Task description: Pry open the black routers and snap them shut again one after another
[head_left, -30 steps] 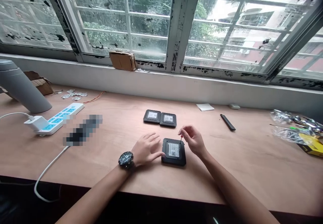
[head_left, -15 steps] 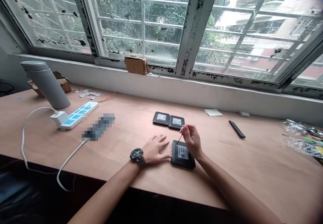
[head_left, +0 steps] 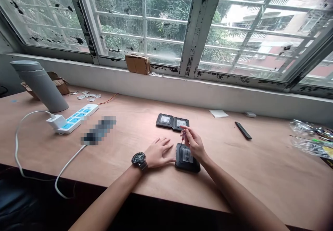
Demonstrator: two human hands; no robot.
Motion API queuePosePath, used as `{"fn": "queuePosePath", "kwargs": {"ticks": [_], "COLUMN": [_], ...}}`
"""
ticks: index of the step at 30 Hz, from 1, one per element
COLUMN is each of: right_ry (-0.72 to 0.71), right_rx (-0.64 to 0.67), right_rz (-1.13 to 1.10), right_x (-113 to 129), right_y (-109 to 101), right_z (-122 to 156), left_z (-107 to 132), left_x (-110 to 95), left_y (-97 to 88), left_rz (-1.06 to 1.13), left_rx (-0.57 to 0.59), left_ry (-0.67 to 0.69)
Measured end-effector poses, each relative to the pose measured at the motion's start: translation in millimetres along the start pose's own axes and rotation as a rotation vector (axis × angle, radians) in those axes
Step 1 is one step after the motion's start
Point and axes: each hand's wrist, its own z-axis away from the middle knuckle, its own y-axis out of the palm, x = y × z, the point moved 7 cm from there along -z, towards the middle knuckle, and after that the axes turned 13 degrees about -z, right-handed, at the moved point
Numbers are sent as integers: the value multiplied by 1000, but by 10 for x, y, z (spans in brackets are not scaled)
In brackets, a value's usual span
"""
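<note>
A black square device (head_left: 187, 157) with a printed label lies on the table before me. My right hand (head_left: 193, 142) pinches a thin screwdriver (head_left: 181, 141), its tip down at the device's far left corner. Flat on the table to the left rests my left hand (head_left: 158, 153), fingers spread, its thumb touching the device's left edge. Just beyond, two similar black devices sit side by side, the left one (head_left: 164, 120) and the right one (head_left: 181, 122), labels up. My right fingers partly cover the right one's near edge.
Leftward are a white power strip (head_left: 78, 118) with a plugged charger, a grey bottle (head_left: 43, 87) and a pixelated object (head_left: 99, 131) on a white cable. To the right lie a black bar (head_left: 243, 130), a white paper pad (head_left: 219, 113) and plastic bags (head_left: 307, 144).
My right hand has shifted its grip on the screwdriver, fingers now more extended and the handle showing between them. My left hand stays in place; the view has moved slightly.
</note>
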Motion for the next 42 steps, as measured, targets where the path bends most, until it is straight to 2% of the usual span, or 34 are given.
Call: {"fn": "queuePosePath", "kwargs": {"ticks": [2,5,8,10,11,13,15,18,20,23,30,33,37,42], "right_ry": [46,50,-50,-146,-179,-152,-70,30,37,36,235,280,332,293], "right_rx": [27,57,-23,-99,-91,40,157,215,216,202,251,216,231,224], "right_rz": [-68,-33,119,303,436,693,857,972,983,905,739,765,807,862], "right_x": [0,65,252,398,441,389,239,51,22,66,-54,-115,-190,-201], "right_y": [23,-30,-339,-639,-762,-935,-1091,-1253,-1266,-1168,-808,-783,-747,-710], "right_z": [5,0,-48,-68,-67,-30,76,287,389,436,354,256,138,113], "left_z": [-1,0,0,-1,-3,-11,-26,-72,-118,-191,-244,-232,-230,-240], "left_x": [6,17,28,23,12,-38,-124,-279,-366,-447,-428,-407,-392,-377], "left_y": [4,13,15,0,-13,-51,-102,-146,-128,-93,-78,-64,-56,-51], "left_rz": [4,6,0,2,8,32,63,84,81,81,126,144,161,154], "left_rx": [-2,-4,1,3,4,2,-14,-26,-2,12,-68,-67,-63,-49], "left_ry": [0,4,8,10,12,29,61,120,148,166,69,48,38,28]}}
